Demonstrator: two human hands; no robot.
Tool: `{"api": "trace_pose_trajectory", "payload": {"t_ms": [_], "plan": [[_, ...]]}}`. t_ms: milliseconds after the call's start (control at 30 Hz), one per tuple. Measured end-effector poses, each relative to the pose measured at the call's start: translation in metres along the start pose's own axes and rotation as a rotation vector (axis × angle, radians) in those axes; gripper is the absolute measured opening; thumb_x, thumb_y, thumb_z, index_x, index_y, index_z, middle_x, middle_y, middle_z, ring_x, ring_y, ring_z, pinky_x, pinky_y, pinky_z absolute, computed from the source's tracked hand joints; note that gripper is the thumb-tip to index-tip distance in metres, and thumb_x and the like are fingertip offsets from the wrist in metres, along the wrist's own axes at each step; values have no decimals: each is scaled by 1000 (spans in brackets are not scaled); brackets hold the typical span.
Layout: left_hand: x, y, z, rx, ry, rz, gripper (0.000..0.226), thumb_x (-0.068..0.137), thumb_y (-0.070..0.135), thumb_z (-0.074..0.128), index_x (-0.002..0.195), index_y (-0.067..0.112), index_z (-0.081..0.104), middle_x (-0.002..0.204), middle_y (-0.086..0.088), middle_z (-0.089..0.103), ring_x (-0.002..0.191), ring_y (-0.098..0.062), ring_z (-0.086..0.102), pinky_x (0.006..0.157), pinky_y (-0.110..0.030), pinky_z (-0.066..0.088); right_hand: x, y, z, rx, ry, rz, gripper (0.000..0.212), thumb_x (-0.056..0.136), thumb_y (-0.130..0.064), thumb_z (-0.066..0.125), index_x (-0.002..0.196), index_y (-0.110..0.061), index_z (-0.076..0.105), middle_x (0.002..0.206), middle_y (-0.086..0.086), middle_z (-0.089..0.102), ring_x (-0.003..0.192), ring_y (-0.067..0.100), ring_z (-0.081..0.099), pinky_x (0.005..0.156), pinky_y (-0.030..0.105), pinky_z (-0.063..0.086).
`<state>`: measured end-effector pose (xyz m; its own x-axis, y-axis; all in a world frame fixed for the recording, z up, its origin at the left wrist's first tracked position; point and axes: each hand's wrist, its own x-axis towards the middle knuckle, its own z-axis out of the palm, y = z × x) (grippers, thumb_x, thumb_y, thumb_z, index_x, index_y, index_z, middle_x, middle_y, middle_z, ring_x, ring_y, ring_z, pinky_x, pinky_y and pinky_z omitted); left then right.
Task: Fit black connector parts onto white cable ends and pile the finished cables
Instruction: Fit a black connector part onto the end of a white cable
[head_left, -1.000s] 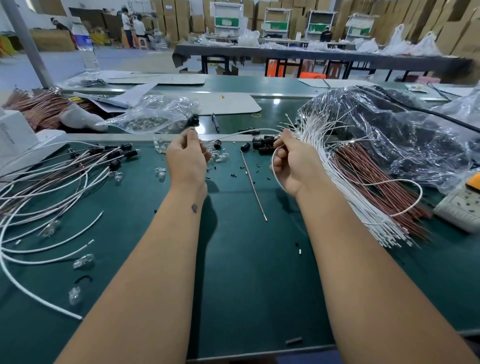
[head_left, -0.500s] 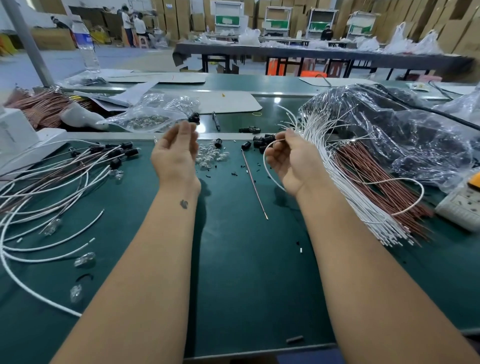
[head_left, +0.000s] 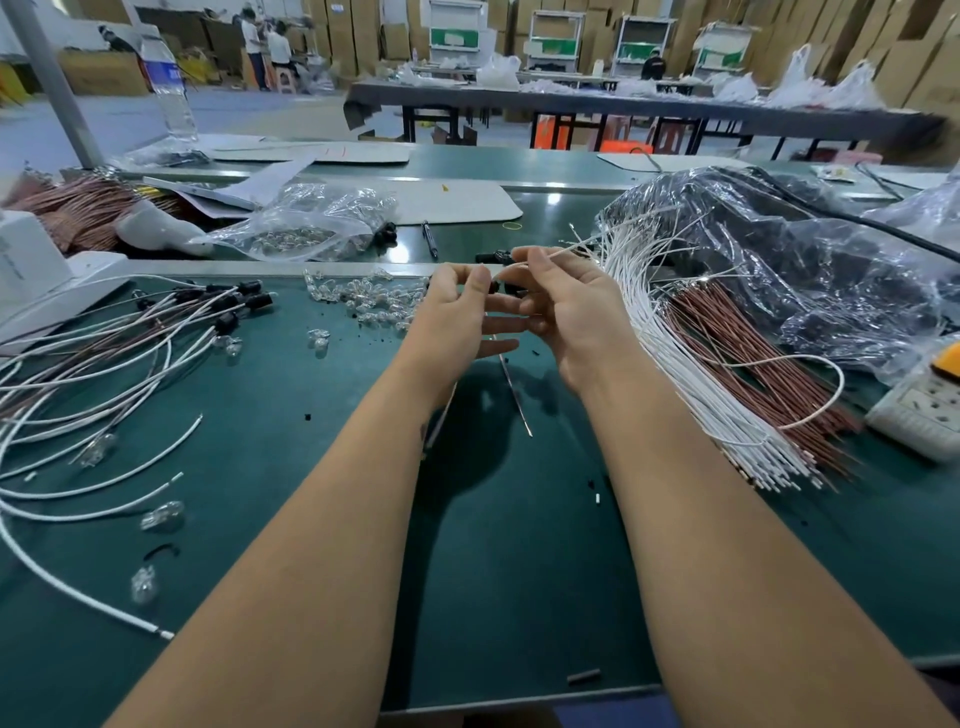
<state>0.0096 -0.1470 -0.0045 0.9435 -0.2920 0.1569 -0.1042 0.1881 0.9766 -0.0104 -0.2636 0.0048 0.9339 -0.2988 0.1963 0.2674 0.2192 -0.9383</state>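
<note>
My left hand (head_left: 457, 312) and my right hand (head_left: 566, 306) meet above the green mat, fingertips almost touching. My right hand pinches a white cable (head_left: 810, 395) that loops out to the right. A small black connector part (head_left: 493, 286) sits between the fingertips of my left hand. Loose black connectors (head_left: 493, 256) lie just behind the hands. The bundle of bare white cables (head_left: 675, 353) fans out at the right. Finished cables with black ends (head_left: 223, 301) are piled at the left.
Clear glass bulbs (head_left: 369, 296) lie scattered behind my left hand, more in a plastic bag (head_left: 306, 228). Brown wires (head_left: 753, 364) and crumpled plastic wrap (head_left: 779, 260) sit right. A thin metal rod (head_left: 514, 395) lies mid-mat. A power strip (head_left: 924, 405) is far right.
My left hand has moved right and met my right hand; the two were apart before. The right hand has lifted slightly with its cable.
</note>
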Motion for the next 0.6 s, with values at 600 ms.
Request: {"api": "trace_pose_trajectory", "payload": {"t_ms": [600], "plan": [[6,-5,-11,415,129,132,14,101,29,44,96,16,44,61,2,53,44,-3,43,47,-19,35,-5,7,15,-82,15,173,13,94,-11,59,82,-13,60,61,-3,65,47,7,52,51,20,46]]}}
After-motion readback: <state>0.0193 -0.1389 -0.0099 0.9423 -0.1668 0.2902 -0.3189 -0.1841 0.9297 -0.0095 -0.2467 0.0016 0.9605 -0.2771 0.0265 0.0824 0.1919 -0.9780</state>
